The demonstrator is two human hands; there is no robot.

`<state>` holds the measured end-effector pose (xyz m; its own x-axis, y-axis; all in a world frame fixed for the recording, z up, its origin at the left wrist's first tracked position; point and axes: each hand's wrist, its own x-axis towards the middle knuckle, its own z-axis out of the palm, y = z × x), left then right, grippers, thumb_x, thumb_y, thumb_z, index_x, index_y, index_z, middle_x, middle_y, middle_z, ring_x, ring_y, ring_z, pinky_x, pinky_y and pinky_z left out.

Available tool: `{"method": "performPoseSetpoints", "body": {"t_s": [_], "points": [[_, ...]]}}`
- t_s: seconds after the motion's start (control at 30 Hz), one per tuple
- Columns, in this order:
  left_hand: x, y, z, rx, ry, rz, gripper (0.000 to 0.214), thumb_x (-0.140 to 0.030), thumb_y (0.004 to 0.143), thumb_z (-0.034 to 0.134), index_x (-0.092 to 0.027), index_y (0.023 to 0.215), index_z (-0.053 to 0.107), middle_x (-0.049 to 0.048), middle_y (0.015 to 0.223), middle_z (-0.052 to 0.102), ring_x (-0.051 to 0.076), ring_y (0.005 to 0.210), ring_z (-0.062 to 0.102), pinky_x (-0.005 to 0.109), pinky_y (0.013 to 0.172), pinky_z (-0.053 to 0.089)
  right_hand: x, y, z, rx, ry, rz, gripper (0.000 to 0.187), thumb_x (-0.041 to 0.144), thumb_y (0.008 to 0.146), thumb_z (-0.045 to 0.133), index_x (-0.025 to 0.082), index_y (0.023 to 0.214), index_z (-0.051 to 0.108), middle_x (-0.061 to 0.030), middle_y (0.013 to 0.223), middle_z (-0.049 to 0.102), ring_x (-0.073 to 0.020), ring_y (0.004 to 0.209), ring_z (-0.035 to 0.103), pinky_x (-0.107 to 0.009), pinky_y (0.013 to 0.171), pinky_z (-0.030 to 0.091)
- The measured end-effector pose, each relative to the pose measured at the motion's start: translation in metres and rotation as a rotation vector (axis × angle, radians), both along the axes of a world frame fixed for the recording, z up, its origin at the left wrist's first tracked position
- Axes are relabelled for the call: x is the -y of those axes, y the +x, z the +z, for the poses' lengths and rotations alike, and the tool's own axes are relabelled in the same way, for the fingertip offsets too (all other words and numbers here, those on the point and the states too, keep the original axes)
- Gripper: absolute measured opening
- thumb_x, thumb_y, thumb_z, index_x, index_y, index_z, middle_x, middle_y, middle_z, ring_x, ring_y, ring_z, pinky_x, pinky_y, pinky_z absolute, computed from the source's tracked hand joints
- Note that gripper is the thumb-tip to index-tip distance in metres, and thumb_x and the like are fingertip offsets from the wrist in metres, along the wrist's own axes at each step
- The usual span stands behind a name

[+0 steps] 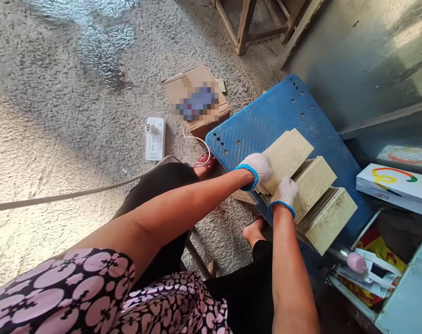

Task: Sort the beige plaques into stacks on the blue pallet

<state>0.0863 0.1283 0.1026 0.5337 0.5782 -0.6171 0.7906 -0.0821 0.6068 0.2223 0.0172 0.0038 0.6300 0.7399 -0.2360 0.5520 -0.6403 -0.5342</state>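
My left hand [257, 170], in a white knit glove with a blue cuff, grips the near edge of a stack of cream ribbed tiles [285, 160]. My right hand [284, 192], gloved the same way, closes on the edge of the tiles beside it. Two more tilted stacks of tiles [313, 188] [331, 220] lean in a row to the right. All of them rest on a blue perforated plastic board [266, 111]. The lower tiles in the stacks are partly hidden by my gloves.
A white power strip [155, 138] with a plugged-in cable lies on the speckled floor, next to a flattened cardboard piece [197, 99] with a blurred patch. A white printed box [393, 188] and a pink-handled tool [356, 262] sit at right. Wooden legs [245, 23] stand beyond.
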Motion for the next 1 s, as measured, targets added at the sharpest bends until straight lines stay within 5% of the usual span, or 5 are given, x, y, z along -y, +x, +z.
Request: {"method": "performPoseSetpoints", "body": {"t_s": [0.2, 0.4, 0.7, 0.83, 1.0], "points": [[-0.001, 0.003, 0.005, 0.004, 0.032, -0.055, 0.043, -0.027, 0.091, 0.056, -0.007, 0.127, 0.067, 0.0218, 0.127, 0.069, 0.031, 0.115, 0.067, 0.032, 0.090, 0.053, 0.005, -0.007, 0.017, 0.016, -0.044, -0.127, 0.047, 0.047, 0.100, 0.023, 0.017, 0.090, 0.058, -0.0056, 0.081, 0.062, -0.0154, 0.070, 0.048, -0.023, 0.064, 0.039], [0.001, 0.007, -0.004, -0.018, 0.037, -0.069, 0.046, -0.024, 0.088, 0.058, -0.008, 0.132, 0.062, 0.0207, 0.129, 0.069, 0.029, 0.114, 0.067, 0.032, 0.089, 0.053, 0.003, -0.019, 0.046, 0.084, -0.161, -0.084, 0.035, 0.041, 0.099, 0.036, 0.022, 0.075, 0.052, -0.0087, 0.080, 0.065, -0.0184, 0.074, 0.049, -0.027, 0.066, 0.037], [0.002, 0.011, -0.008, -0.029, 0.054, -0.092, 0.063, -0.025, 0.079, 0.069, -0.010, 0.139, 0.058, 0.0189, 0.127, 0.068, 0.032, 0.115, 0.064, 0.034, 0.090, 0.053, 0.003, -0.038, 0.060, 0.054, -0.243, -0.048, 0.030, 0.041, 0.096, 0.045, 0.016, 0.096, 0.062, -0.0159, 0.098, 0.069, -0.0273, 0.092, 0.060, -0.035, 0.082, 0.045], [0.004, 0.012, -0.005, -0.053, 0.085, -0.109, 0.057, -0.022, 0.082, 0.063, -0.010, 0.138, 0.059, 0.0185, 0.126, 0.069, 0.030, 0.113, 0.065, 0.034, 0.089, 0.052, 0.009, -0.036, 0.073, 0.178, -0.133, -0.059, 0.041, 0.041, 0.093, 0.053, 0.010, 0.119, 0.061, -0.0233, 0.118, 0.066, -0.0318, 0.107, 0.061, -0.042, 0.093, 0.045], [0.005, 0.007, 0.006, 0.000, 0.136, -0.125, 0.056, -0.026, 0.090, 0.056, -0.011, 0.144, 0.054, 0.0187, 0.131, 0.065, 0.031, 0.120, 0.062, 0.036, 0.093, 0.050, 0.039, -0.044, 0.096, 0.058, -0.149, 0.146, 0.032, 0.036, 0.100, 0.048, 0.015, 0.109, 0.069, -0.0124, 0.104, 0.072, -0.0256, 0.098, 0.065, -0.035, 0.088, 0.048]]}}
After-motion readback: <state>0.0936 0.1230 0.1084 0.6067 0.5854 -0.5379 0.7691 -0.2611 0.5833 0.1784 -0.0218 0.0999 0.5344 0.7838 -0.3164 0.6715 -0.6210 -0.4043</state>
